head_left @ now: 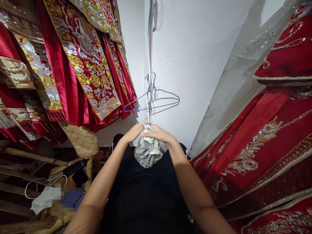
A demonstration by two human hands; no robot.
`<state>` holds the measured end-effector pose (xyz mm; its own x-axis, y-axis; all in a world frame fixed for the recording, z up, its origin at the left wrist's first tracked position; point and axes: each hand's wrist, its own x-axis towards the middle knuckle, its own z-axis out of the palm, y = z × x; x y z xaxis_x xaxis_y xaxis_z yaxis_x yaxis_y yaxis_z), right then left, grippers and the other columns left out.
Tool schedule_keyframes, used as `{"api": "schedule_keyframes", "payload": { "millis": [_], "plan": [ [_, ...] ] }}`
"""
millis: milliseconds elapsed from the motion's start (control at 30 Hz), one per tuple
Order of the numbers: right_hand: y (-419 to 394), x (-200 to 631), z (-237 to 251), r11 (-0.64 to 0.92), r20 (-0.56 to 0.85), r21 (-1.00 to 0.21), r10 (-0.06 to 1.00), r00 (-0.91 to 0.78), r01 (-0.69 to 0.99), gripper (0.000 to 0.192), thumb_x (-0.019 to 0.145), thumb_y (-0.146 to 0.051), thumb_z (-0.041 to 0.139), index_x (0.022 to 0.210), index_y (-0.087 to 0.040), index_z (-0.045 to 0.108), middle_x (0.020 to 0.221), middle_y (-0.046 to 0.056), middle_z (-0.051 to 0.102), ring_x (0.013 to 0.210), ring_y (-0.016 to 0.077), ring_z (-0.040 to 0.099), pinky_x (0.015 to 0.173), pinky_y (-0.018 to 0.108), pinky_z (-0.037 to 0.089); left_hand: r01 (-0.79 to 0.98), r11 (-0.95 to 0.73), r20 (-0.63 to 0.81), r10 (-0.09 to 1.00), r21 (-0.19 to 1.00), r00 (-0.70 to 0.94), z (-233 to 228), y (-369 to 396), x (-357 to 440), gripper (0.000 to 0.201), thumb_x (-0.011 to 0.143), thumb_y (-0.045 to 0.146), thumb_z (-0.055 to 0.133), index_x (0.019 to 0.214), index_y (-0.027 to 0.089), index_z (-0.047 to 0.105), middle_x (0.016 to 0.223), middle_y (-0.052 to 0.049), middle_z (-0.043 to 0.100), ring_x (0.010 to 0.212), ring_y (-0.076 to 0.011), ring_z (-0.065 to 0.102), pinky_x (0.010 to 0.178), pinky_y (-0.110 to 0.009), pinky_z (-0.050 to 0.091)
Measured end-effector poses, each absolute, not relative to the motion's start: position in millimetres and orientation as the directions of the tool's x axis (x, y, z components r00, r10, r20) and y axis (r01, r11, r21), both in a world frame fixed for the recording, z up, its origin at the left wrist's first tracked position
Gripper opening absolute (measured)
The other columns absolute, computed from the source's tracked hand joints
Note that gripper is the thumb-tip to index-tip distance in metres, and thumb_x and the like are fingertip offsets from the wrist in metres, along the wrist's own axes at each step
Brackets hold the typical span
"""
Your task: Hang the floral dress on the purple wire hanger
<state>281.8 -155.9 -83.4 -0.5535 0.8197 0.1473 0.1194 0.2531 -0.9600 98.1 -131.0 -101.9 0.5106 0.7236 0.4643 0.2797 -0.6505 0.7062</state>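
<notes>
A bunched piece of white and grey-green patterned cloth hangs in front of my dark-clothed lap. My left hand is closed on the left side of its gathered top. From the right, my right hand grips the same top, with the thumb lying across the front of the folds. The fingertips of both hands are partly hidden behind the fabric, and the hands nearly meet there. Just beyond them, a thin purple wire hanger hangs bare against the wall, its hook at a white vertical strip.
Red garments with gold and silver embroidery hang at left. Beaded red garments and a sheer veil-like fabric fill the right. A wooden chair at lower left bears a phone, a black device, a white cable and tissue.
</notes>
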Motion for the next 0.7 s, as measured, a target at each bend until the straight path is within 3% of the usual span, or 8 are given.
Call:
{"api": "schedule_keyframes", "payload": {
  "millis": [133, 233, 300, 333, 400, 500, 600, 700],
  "plan": [
    [-121, 306, -61, 0.519, 0.437, -0.779, 0.852, -0.288, 0.354, 0.023, 0.071, -0.029, 0.069, 0.056, -0.016, 0.057, 0.053, -0.003, 0.052, 0.055, 0.0125, 0.050, 0.054, 0.025, 0.038, 0.395, -0.564, 0.204, 0.724, 0.725, 0.659, -121, -116, 80, 0.059, 0.096, 0.060, 0.035, 0.080, 0.013, 0.067, 0.074, -0.005, 0.066, 0.071, -0.0197, 0.059, 0.071, -0.030, 0.047],
    [-83, 325, -61, 0.638, 0.685, -0.716, 0.720, 0.111, 0.283, 0.015, 0.072, -0.028, 0.061, 0.074, -0.015, 0.068, 0.075, 0.004, 0.068, 0.076, 0.0196, 0.062, 0.071, 0.029, 0.049, 0.607, -0.587, 0.069, 0.747, 0.535, 0.661, -121, -118, 51, 0.055, 0.090, 0.066, 0.047, 0.074, 0.016, 0.063, 0.066, -0.002, 0.062, 0.064, -0.0171, 0.056, 0.064, -0.027, 0.042],
    [-59, 329, -69, 0.661, 0.687, -0.725, 0.677, 0.265, 0.193, 0.034, 0.074, -0.028, 0.055, 0.101, -0.016, 0.070, 0.105, 0.009, 0.072, 0.099, 0.0233, 0.065, 0.089, 0.034, 0.050, 0.734, -0.576, -0.016, 0.783, 0.360, 0.622, -114, -122, 31, 0.050, 0.088, 0.065, 0.051, 0.078, 0.018, 0.065, 0.069, -0.002, 0.064, 0.064, -0.0183, 0.059, 0.064, -0.027, 0.041],
    [-48, 328, -75, 0.638, 0.660, -0.750, 0.707, 0.254, 0.173, 0.041, 0.074, -0.029, 0.053, 0.109, -0.017, 0.069, 0.115, 0.010, 0.071, 0.109, 0.0239, 0.063, 0.097, 0.036, 0.048, 0.791, -0.552, -0.060, 0.809, 0.264, 0.585, -110, -125, 23, 0.048, 0.088, 0.064, 0.051, 0.079, 0.019, 0.066, 0.071, -0.004, 0.067, 0.067, -0.0199, 0.061, 0.065, -0.028, 0.042],
    [-32, 322, -89, 0.557, 0.584, -0.809, 0.801, 0.136, 0.188, 0.041, 0.075, -0.032, 0.052, 0.109, -0.018, 0.070, 0.115, 0.010, 0.072, 0.113, 0.0251, 0.062, 0.102, 0.039, 0.046, 0.870, -0.489, -0.105, 0.864, 0.065, 0.493, -102, -129, 12, 0.045, 0.089, 0.059, 0.050, 0.080, 0.019, 0.068, 0.079, -0.009, 0.071, 0.075, -0.0249, 0.066, 0.070, -0.032, 0.045],
    [-22, 319, -103, 0.477, 0.495, -0.850, 0.868, 0.032, 0.222, 0.030, 0.074, -0.036, 0.054, 0.088, -0.017, 0.073, 0.092, 0.010, 0.074, 0.093, 0.0261, 0.066, 0.089, 0.040, 0.052, 0.904, -0.418, -0.034, 0.909, -0.089, 0.416, -93, -130, 3, 0.040, 0.091, 0.049, 0.047, 0.092, 0.018, 0.073, 0.098, -0.015, 0.074, 0.094, -0.0316, 0.068, 0.082, -0.039, 0.049],
    [-29, 338, -102, 0.485, 0.511, -0.839, 0.858, 0.051, 0.247, 0.020, 0.067, -0.033, 0.059, 0.074, -0.017, 0.068, 0.076, 0.006, 0.070, 0.078, 0.0226, 0.063, 0.076, 0.035, 0.052, 0.895, -0.447, 0.142, 0.885, -0.007, 0.443, -81, -123, -3, 0.041, 0.093, 0.044, 0.044, 0.103, 0.017, 0.074, 0.118, -0.015, 0.071, 0.106, -0.0302, 0.066, 0.093, -0.039, 0.049],
    [-43, 374, -91, 0.521, 0.559, -0.795, 0.828, 0.044, 0.310, 0.013, 0.063, -0.029, 0.061, 0.068, -0.018, 0.065, 0.066, 0.002, 0.063, 0.069, 0.0182, 0.056, 0.065, 0.029, 0.046, 0.833, -0.547, 0.344, 0.800, 0.085, 0.491, -61, -113, -4, 0.041, 0.093, 0.040, 0.042, 0.090, 0.015, 0.073, 0.122, -0.014, 0.068, 0.108, -0.0284, 0.064, 0.098, -0.038, 0.048]
  ]
}}
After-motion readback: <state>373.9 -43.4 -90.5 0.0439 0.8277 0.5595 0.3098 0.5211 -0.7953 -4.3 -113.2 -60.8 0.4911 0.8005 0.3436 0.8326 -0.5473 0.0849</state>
